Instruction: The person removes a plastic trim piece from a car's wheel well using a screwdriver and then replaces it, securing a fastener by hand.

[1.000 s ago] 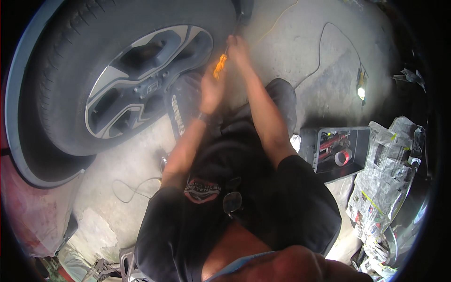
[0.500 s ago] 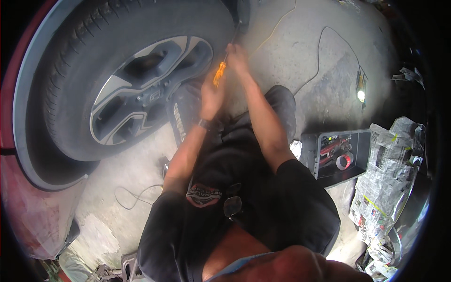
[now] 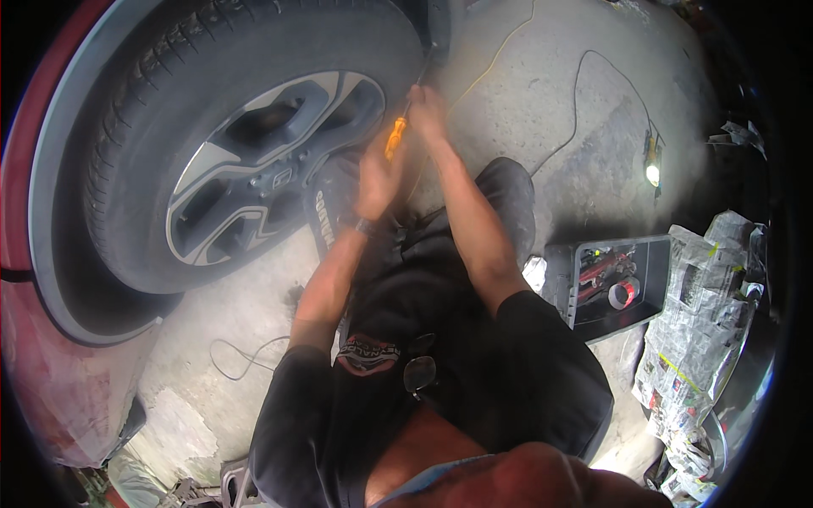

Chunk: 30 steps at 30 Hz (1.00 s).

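Concrete floor [image 3: 525,93] is running under everything. Wheel [image 3: 279,179] is filling the upper left, tyre edge standing close to your hands. Newspaper-covered piece [image 3: 699,313] is sitting far right; can't tell what it's hiding. Dark open box [image 3: 656,273] is sitting just beside it, holding red items, well apart from your hands. Dark trim piece [image 3: 439,25] is hanging just past the tyre's edge, up top.

Hands: your left hand [image 3: 379,173] is closing round the handle, lower end. Your right hand [image 3: 428,110] is pinching the shank ahead of it, fingers bunched. Neither is spreading.

Screwdriver [image 3: 395,138], orange handle, is sitting between tyre and right forearm, slanting up toward the trim. Tip is blurring into the dark there; can't tell if it's seating or only touching.

For a good job, you should be driving from the left and using the right purely as a guide, fingers staying loose on the shank and back from the tip. You should be lining shank and left wrist up straight, pressing steadily before adding force. If it's slipping, your right knuckles are probably taking the tyre edge.
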### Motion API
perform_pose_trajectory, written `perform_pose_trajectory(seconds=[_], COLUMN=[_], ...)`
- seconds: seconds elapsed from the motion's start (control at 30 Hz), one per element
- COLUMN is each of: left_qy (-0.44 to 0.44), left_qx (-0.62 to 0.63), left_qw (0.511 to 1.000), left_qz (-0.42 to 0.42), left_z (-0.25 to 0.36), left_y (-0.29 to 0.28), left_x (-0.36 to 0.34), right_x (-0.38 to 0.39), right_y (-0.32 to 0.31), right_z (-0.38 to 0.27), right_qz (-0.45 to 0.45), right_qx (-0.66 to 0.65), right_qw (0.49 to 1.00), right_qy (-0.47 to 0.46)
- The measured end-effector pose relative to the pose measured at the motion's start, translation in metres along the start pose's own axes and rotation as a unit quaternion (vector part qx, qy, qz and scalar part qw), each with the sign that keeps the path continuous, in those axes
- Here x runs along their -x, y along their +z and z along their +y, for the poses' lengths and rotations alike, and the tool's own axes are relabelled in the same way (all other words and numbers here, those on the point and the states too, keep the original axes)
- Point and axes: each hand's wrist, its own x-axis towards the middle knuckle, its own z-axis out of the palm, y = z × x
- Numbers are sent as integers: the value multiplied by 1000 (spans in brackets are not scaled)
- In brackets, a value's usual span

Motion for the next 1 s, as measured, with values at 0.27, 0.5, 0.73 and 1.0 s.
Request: perform_pose_trajectory(seconds=[0.27,0.5,0.73,1.0], left_qy=[96,73,93,162], left_qx=[-121,-100,-182,-148], left_qw=[988,992,979,975], left_qz=[-20,-28,-23,-25], left_z=[8,2,-13,-15], left_y=[-12,-24,-21,-35], left_x=[-6,-19,-20,-28], right_x=[3,21,18,49], right_y=[-4,0,17,28], right_z=[-3,-15,-10,-14], right_qz=[-56,-66,3,16], right_qx=[-88,-141,-165,-202], right_qw=[991,984,983,976], right_qy=[80,84,84,77])
